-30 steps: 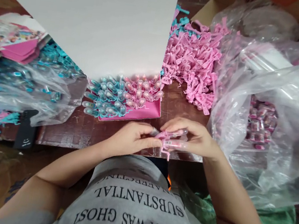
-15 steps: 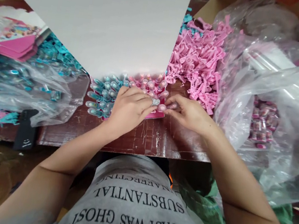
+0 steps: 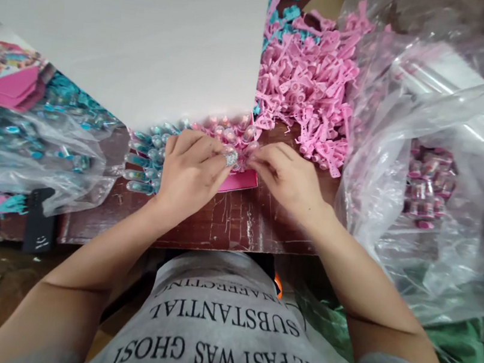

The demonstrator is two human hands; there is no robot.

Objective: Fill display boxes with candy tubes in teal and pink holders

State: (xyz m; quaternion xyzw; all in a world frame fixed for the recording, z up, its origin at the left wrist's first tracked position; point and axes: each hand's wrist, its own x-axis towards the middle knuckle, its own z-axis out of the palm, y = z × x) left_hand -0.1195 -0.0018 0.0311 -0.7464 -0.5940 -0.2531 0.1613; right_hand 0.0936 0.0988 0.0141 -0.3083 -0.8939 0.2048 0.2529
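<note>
since a second ago both my hands have gone up from the table's near edge to the pink box [image 3: 239, 182] in the middle of the frame. in the head view, my left hand [image 3: 196, 168] lies over the box, fingers curled and close together among the tubes; i can't tell whether they grip one. something silvery shows at its fingertips, too blurred to name. my right hand [image 3: 290, 179] has thumb and fingers drawn together at the box's right end, touching a pink tube [image 3: 251, 148]; i can't tell if they pinch it firmly. other pink tubes [image 3: 228, 135] stand just left of it, and blue tubes [image 3: 138, 160] fill the box's left part. a white panel [image 3: 133, 26] covers the upper left of the frame. pink plastic pieces [image 3: 308, 88] are heaped at upper right of centre, beside a clear bag [image 3: 389, 173] at the right. a black object [image 3: 40, 223] lies at lower left on the table [image 3: 271, 231].
</note>
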